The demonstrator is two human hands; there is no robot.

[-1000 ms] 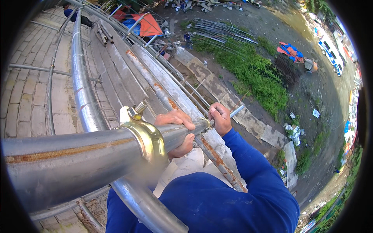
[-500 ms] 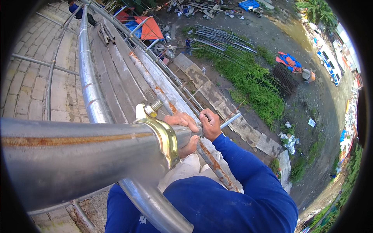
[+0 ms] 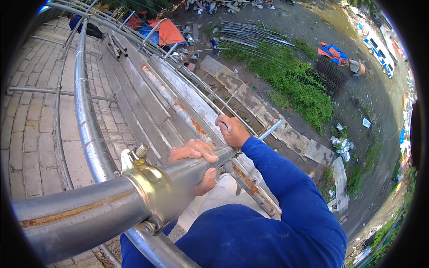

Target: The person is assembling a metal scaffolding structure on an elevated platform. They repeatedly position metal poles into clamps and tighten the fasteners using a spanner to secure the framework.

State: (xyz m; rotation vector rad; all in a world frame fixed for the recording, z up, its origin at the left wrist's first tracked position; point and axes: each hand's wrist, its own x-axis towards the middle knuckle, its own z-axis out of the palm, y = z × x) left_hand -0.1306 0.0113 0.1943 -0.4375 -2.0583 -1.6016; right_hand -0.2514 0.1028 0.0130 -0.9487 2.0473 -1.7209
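A thick grey steel pipe (image 3: pixel 76 219) with a rusty streak runs from the lower left toward the middle of the head view. My left hand (image 3: pixel 190 152) is wrapped round it, fingers over the top and thumb below. A brass-coloured scaffold clamp (image 3: pixel 154 185) with a threaded bolt sits on this pipe, left of that hand. At the pipe's far end my right hand (image 3: pixel 233 130) is closed in a fist; what its fingers hold is hidden. Beneath the pipe end passes a rust-patched pipe (image 3: pixel 252 187). A shiny upright pipe (image 3: pixel 85 102) stands behind the clamp.
Long planks (image 3: pixel 134 102) form a walkway beside a block wall (image 3: pixel 29 152). Another person (image 3: pixel 85 27) is at its far left end. Beyond the scaffold edge, far below, lie greenery (image 3: pixel 295 89), an orange tarp (image 3: pixel 166 32), loose pipes (image 3: pixel 254 33) and a blue-and-white vehicle (image 3: pixel 379 50).
The pipe's near end and clamp have shifted left and down in the view. My right hand appears higher and farther left, still closed. My left hand keeps its grip, and the whole view has shifted slightly.
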